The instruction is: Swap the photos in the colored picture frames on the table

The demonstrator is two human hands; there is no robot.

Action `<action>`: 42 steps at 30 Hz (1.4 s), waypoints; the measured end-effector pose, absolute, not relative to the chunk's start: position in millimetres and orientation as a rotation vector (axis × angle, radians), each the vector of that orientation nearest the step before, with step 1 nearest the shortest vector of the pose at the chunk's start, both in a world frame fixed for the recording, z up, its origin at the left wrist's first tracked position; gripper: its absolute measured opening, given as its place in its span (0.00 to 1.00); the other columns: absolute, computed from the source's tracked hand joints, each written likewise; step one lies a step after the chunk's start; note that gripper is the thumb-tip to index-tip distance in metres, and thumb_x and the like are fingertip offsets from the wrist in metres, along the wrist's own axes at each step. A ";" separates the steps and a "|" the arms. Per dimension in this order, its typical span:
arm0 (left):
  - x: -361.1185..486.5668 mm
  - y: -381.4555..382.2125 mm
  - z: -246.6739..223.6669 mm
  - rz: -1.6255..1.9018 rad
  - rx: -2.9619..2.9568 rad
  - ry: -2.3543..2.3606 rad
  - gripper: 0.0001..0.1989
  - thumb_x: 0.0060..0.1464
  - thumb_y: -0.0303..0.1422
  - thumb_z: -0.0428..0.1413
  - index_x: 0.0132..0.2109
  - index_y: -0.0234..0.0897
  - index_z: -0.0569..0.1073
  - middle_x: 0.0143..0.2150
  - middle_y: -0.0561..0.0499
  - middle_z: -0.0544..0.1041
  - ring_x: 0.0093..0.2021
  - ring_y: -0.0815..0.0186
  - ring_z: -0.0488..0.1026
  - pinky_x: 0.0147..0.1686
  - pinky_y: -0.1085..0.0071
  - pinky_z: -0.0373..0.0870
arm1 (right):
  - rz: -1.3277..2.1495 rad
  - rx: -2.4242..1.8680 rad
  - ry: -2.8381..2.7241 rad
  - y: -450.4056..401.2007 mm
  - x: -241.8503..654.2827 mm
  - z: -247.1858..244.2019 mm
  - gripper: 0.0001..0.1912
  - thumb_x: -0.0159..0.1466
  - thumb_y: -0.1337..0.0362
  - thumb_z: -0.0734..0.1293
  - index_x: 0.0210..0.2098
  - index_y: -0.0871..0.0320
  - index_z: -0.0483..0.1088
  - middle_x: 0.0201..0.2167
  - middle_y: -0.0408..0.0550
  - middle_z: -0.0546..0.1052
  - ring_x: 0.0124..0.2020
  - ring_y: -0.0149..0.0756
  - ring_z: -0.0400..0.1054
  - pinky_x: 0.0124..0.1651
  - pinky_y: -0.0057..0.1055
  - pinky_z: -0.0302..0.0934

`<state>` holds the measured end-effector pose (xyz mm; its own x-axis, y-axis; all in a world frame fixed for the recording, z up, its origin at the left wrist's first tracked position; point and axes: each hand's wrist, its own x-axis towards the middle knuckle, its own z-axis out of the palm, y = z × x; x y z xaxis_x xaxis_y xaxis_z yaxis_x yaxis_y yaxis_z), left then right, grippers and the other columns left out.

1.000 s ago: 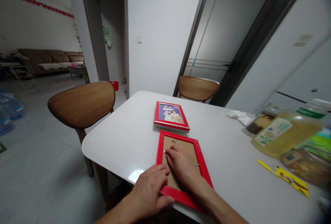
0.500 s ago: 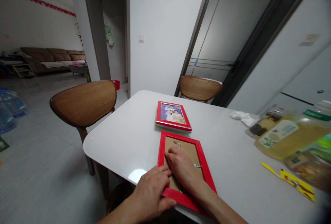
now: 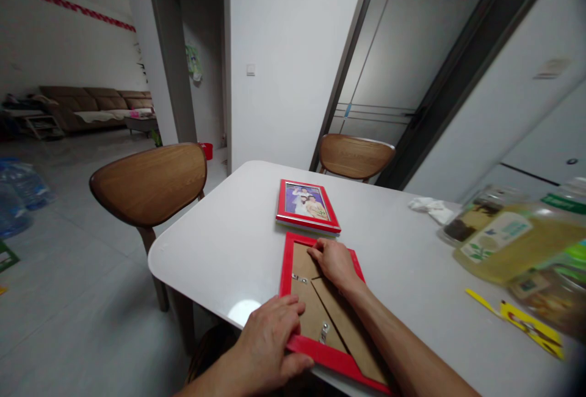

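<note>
A red picture frame [image 3: 320, 354] lies face down at the near table edge, its brown backing board [image 3: 307, 309] showing, with a stand leg along the right part. My left hand [image 3: 274, 333] grips its lower left corner, fingers on the left side and thumb at the bottom edge. At the top of the backing, my right hand [image 3: 336, 262] has its fingertips pinched together over the spot where a metal clip showed earlier; the hand hides that clip. A left metal clip [image 3: 299, 278] and a bottom metal clip [image 3: 324, 332] are visible on the board.
Beyond lies a second red frame [image 3: 282, 206] with its photo facing up. On the right are a bottle of yellow liquid [image 3: 494, 244], jars, a crumpled tissue [image 3: 430, 206] and a yellow item [image 3: 531, 327]. Wooden chairs [image 3: 153, 180] stand at the table.
My right hand has moved from the left side of the backing up to its top, uncovering the left and bottom clips and the stand leg. My left hand stays on the corner.
</note>
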<state>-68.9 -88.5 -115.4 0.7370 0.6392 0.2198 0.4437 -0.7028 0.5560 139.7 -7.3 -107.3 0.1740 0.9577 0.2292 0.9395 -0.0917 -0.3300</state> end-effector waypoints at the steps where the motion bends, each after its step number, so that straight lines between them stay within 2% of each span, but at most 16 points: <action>1: -68.5 -88.8 -115.3 0.552 2.461 0.825 0.16 0.42 0.39 0.57 0.38 0.36 0.67 0.53 0.47 0.65 0.55 0.61 0.58 0.55 0.67 0.52 | 0.058 -2.075 -1.782 -5.5 140.3 -107.7 0.10 0.55 0.60 0.60 0.22 0.58 0.67 0.22 0.48 0.73 0.24 0.33 0.63 0.26 0.27 0.48; 6: -67.7 -89.5 -114.4 0.526 2.458 0.849 0.16 0.42 0.38 0.57 0.38 0.36 0.67 0.53 0.46 0.65 0.55 0.61 0.58 0.54 0.66 0.53 | 0.034 -2.113 -1.728 -0.6 139.7 -109.3 0.07 0.55 0.61 0.60 0.26 0.59 0.65 0.23 0.50 0.72 0.25 0.33 0.63 0.26 0.27 0.46; 9: -69.0 -90.4 -111.5 0.503 2.468 0.871 0.16 0.42 0.37 0.57 0.39 0.36 0.67 0.54 0.46 0.64 0.55 0.61 0.58 0.54 0.64 0.53 | 0.056 -2.088 -1.697 -2.2 141.3 -106.3 0.09 0.55 0.60 0.59 0.25 0.58 0.65 0.23 0.48 0.72 0.24 0.32 0.64 0.26 0.26 0.48; 13: -64.6 -94.4 -103.1 0.410 2.511 0.882 0.25 0.39 0.43 0.58 0.44 0.36 0.65 0.57 0.42 0.59 0.57 0.55 0.53 0.56 0.54 0.45 | 0.090 -2.024 -1.654 -20.6 158.8 -100.1 0.15 0.58 0.56 0.54 0.25 0.58 0.65 0.24 0.46 0.73 0.26 0.31 0.65 0.29 0.26 0.54; 16: -54.7 -98.2 -98.7 0.305 2.554 0.835 0.29 0.38 0.43 0.59 0.46 0.34 0.64 0.58 0.40 0.56 0.58 0.55 0.50 0.56 0.54 0.43 | 0.146 -2.034 -1.541 -47.9 181.2 -103.0 0.15 0.55 0.55 0.56 0.30 0.58 0.68 0.30 0.48 0.74 0.29 0.34 0.67 0.33 0.28 0.57; 19: -47.5 -100.6 -98.9 0.287 2.568 0.807 0.24 0.41 0.38 0.58 0.46 0.34 0.64 0.55 0.41 0.61 0.57 0.57 0.54 0.56 0.55 0.43 | 0.316 -1.993 -1.325 -80.1 197.6 -109.7 0.17 0.51 0.54 0.60 0.33 0.59 0.69 0.33 0.51 0.75 0.30 0.37 0.68 0.35 0.32 0.59; 23: -46.0 -102.1 -95.5 0.481 2.511 0.782 0.15 0.42 0.33 0.57 0.40 0.34 0.66 0.53 0.40 0.65 0.54 0.55 0.59 0.55 0.53 0.46 | 0.711 -1.653 -0.859 -114.8 187.9 -108.3 0.22 0.49 0.51 0.62 0.36 0.60 0.68 0.32 0.51 0.75 0.32 0.39 0.69 0.36 0.35 0.62; 25: -43.3 -103.4 -89.2 0.661 2.402 0.772 0.11 0.43 0.30 0.56 0.37 0.35 0.65 0.53 0.39 0.64 0.54 0.55 0.59 0.54 0.53 0.50 | 0.954 -1.439 -0.678 -124.2 168.0 -102.7 0.22 0.48 0.51 0.64 0.37 0.60 0.68 0.32 0.50 0.76 0.32 0.40 0.70 0.37 0.37 0.62; 28: -31.4 -108.9 -78.8 0.895 2.094 0.729 0.06 0.46 0.30 0.54 0.33 0.37 0.63 0.56 0.41 0.60 0.55 0.55 0.58 0.50 0.58 0.58 | 1.164 -1.077 -0.621 -129.4 128.6 -94.7 0.20 0.47 0.54 0.66 0.37 0.57 0.68 0.38 0.49 0.74 0.38 0.39 0.68 0.40 0.35 0.61; 29: -25.9 -111.8 -76.0 0.954 1.968 0.708 0.05 0.47 0.31 0.53 0.32 0.38 0.63 0.57 0.42 0.59 0.55 0.56 0.58 0.50 0.59 0.59 | 1.196 -0.973 -0.574 -129.4 115.7 -92.9 0.19 0.48 0.54 0.65 0.37 0.56 0.68 0.37 0.48 0.74 0.36 0.37 0.68 0.38 0.33 0.62; 31: -14.6 -118.3 -71.3 1.032 1.754 0.666 0.04 0.49 0.32 0.51 0.33 0.38 0.62 0.58 0.44 0.57 0.56 0.57 0.56 0.51 0.60 0.58 | 1.274 -0.840 -0.476 -127.4 95.0 -91.0 0.14 0.51 0.58 0.64 0.35 0.57 0.67 0.27 0.44 0.75 0.27 0.31 0.68 0.31 0.28 0.62; 32: -9.2 -121.0 -68.5 1.058 1.673 0.650 0.05 0.49 0.32 0.52 0.34 0.38 0.62 0.58 0.45 0.57 0.56 0.57 0.56 0.51 0.60 0.57 | 1.257 -0.805 -0.385 -125.5 88.6 -90.7 0.13 0.51 0.59 0.64 0.35 0.57 0.66 0.23 0.41 0.73 0.22 0.28 0.66 0.28 0.26 0.61; 34: 0.8 -123.0 -60.2 1.103 1.573 0.632 0.08 0.48 0.31 0.53 0.36 0.39 0.62 0.56 0.47 0.60 0.55 0.58 0.57 0.52 0.60 0.57 | 1.163 -0.701 -0.250 -121.2 85.5 -91.1 0.13 0.51 0.63 0.64 0.37 0.57 0.65 0.22 0.39 0.72 0.21 0.26 0.64 0.27 0.24 0.60; 37: 17.2 -113.8 -41.5 1.218 1.504 0.571 0.17 0.43 0.29 0.58 0.41 0.41 0.62 0.50 0.50 0.67 0.50 0.61 0.65 0.48 0.63 0.63 | 0.940 -0.601 -0.246 -117.8 104.0 -93.6 0.16 0.51 0.64 0.63 0.40 0.56 0.63 0.28 0.40 0.73 0.26 0.26 0.66 0.33 0.25 0.61; 39: 29.4 -101.8 -30.2 1.238 1.513 0.482 0.26 0.41 0.28 0.59 0.47 0.43 0.59 0.47 0.52 0.69 0.47 0.63 0.67 0.47 0.65 0.64 | 0.812 -0.685 -0.309 -119.2 127.8 -94.9 0.18 0.52 0.65 0.62 0.43 0.56 0.62 0.28 0.39 0.73 0.26 0.26 0.66 0.34 0.25 0.61; 42: 45.8 -84.1 -26.3 1.220 1.564 0.544 0.30 0.40 0.29 0.60 0.51 0.42 0.59 0.45 0.51 0.71 0.43 0.63 0.69 0.46 0.65 0.66 | 0.650 -1.066 -0.482 -123.9 174.3 -93.7 0.20 0.55 0.65 0.57 0.48 0.57 0.59 0.25 0.38 0.73 0.22 0.26 0.65 0.29 0.24 0.61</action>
<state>45.8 -84.1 -26.3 0.3808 0.8197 0.4278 -0.2294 -0.3644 0.9025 174.3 -123.9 -93.7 0.7188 0.6932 0.0525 -0.2520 0.3303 -0.9096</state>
